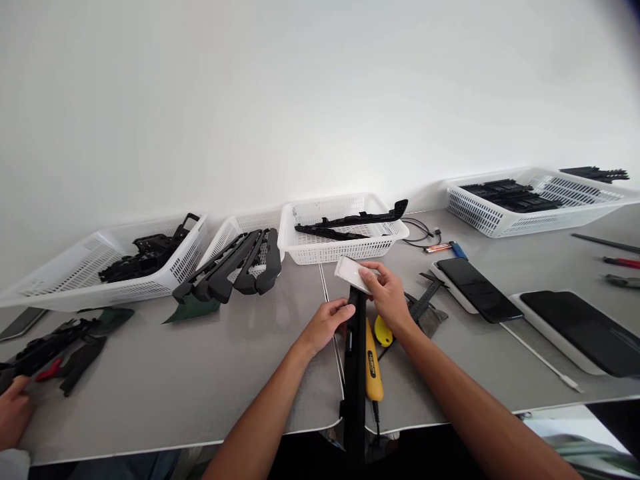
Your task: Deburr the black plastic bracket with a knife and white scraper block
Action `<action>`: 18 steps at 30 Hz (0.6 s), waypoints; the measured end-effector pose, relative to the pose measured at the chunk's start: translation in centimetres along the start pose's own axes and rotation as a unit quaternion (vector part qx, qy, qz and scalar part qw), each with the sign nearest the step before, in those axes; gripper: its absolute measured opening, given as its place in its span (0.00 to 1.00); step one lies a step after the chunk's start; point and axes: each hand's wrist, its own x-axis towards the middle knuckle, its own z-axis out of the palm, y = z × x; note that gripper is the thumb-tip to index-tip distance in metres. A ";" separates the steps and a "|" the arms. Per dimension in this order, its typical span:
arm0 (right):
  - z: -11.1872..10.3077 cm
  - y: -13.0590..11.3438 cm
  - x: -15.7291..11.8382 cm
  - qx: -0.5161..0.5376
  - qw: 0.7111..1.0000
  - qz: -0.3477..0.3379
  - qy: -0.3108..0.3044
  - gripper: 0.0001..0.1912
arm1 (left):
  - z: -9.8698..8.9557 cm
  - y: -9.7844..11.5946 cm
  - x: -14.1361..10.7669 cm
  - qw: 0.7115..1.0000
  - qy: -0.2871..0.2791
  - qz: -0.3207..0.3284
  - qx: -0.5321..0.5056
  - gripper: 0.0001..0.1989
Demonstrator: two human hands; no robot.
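My left hand (326, 325) is closed around the upper part of a long black plastic piece (355, 360), which extends down past the table's front edge. Pinched in my right hand (385, 293) is a flat whitish rectangular block (353, 274), held at the top end of the black piece. Just right of the piece lies a yellow-handled corded tool (373, 367), beside a round yellow object (383, 331). A dark caliper (425, 300) rests beyond my right wrist, partly hidden.
White baskets (345, 252) with black parts line the wall, one at far right (500, 223). A phone (479, 290), white cable (543, 357) and lighter (457, 250) lie right. At far left, another person's hand (15, 413) is near black parts and a red-handled tool (49, 370).
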 end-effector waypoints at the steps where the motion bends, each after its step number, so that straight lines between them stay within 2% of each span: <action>1: -0.1 0.1 0.1 0.003 1.000 -0.002 0.017 0.27 | 0.0 0.0 0.0 1.000 -0.008 -0.002 0.005 0.22; 8: -0.2 0.2 0.2 0.007 0.999 -0.011 0.036 0.26 | -0.2 -0.6 0.1 1.000 -0.021 0.003 0.012 0.25; 10: -0.3 -0.1 0.1 -0.017 0.997 -0.041 0.062 0.24 | -0.3 -0.8 0.3 1.000 -0.015 0.012 0.002 0.26; 14: -0.3 -2.1 -0.7 -0.136 0.964 -0.185 0.133 0.15 | -1.0 -1.1 0.7 0.996 0.070 0.035 -0.030 0.27; 16: -0.3 -4.6 -2.0 -0.179 0.943 -0.263 0.093 0.11 | -1.5 -1.3 0.8 0.991 0.124 0.044 -0.027 0.27; 18: -0.4 -8.0 -4.2 -0.214 0.911 -0.353 -0.002 0.07 | -2.1 -1.5 1.0 0.985 0.166 0.033 -0.021 0.26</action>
